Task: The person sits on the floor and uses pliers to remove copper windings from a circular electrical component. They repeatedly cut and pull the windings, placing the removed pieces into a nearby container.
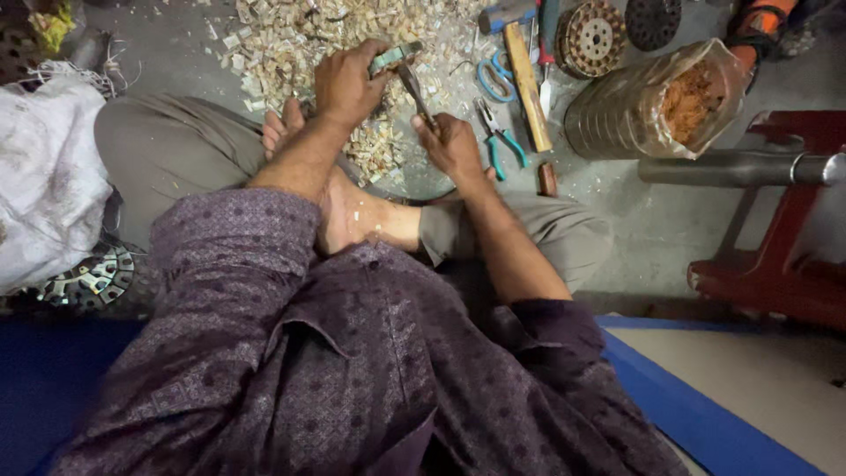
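Tool: dark, slim, metal | left hand | right hand grips handle

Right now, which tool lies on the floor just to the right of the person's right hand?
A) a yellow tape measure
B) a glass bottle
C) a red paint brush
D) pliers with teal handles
D: pliers with teal handles lie on the floor beside the right hand, near a wooden-handled hammer.

purple patterned shirt, sleeves rolled up, grey trousers, bare feet
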